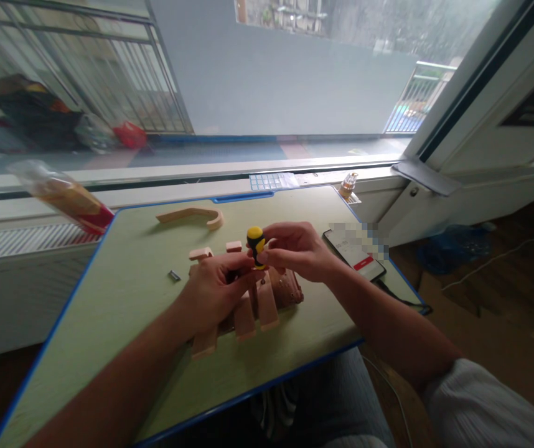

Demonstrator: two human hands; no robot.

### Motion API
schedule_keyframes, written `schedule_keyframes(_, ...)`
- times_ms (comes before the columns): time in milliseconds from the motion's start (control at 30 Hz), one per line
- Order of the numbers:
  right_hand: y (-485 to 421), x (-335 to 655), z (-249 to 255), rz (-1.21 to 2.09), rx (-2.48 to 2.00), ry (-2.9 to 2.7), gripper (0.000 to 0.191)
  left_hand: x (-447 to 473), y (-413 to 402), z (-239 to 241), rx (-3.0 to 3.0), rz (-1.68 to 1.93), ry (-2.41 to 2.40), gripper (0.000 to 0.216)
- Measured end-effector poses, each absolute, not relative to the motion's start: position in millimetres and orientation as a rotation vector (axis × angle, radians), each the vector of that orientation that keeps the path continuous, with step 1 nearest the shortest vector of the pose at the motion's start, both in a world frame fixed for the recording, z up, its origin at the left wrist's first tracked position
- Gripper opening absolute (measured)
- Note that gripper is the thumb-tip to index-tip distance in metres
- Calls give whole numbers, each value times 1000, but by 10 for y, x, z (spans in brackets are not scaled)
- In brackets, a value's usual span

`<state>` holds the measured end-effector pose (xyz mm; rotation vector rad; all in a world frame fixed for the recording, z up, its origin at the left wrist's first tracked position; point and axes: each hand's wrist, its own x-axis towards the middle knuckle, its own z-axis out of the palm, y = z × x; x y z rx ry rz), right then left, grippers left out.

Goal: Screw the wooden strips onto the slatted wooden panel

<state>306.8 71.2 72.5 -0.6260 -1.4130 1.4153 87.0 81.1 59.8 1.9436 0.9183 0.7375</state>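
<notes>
My right hand (297, 250) grips a short screwdriver (256, 244) by its yellow and black handle, which stands about upright. Its tip is hidden by my fingers. Beneath it lies a brown rounded piece (290, 287) with small holes along its edge. Several pale brown curved strips lie across that piece, one of them a strip (267, 309) near its right end. My left hand (220, 287) rests over the strips, fingers bent in close to the screwdriver's lower end. Whether those fingers pinch something small there is hidden.
On the greenish table (122, 298) lie a loose curved strip (191, 215), a small metal piece (174, 275) and a phone (355, 252) at the right. A plastic bottle (68, 196) leans at the far left. A small glass bottle (348, 182) stands by the window sill.
</notes>
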Motion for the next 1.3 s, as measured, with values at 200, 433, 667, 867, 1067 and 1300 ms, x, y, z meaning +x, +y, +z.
schedule_keyframes(200, 689, 3049, 716, 1405, -638, -1427, 48, 862, 809, 598, 1966, 757, 896, 31)
schedule_keyframes(433, 666, 2952, 683, 1269, -654, -1396, 56, 884, 810, 555, 1890, 799, 937, 34)
schedule_keyframes(667, 670, 2998, 716, 1379, -630, -1350, 37, 883, 809, 559, 1873, 757, 947, 37)
schedule_keyframes(867, 683, 3013, 737, 1334, -624, -1382, 44, 880, 809, 624, 1932, 719, 854, 37)
schedule_keyframes(1067, 684, 2980, 663, 1276, -609, -1401, 55, 857, 812, 571, 1888, 748, 889, 32)
schedule_keyframes(1300, 690, 2929, 601, 1286, -617, -1332, 51, 857, 825, 502, 1794, 796, 906, 34)
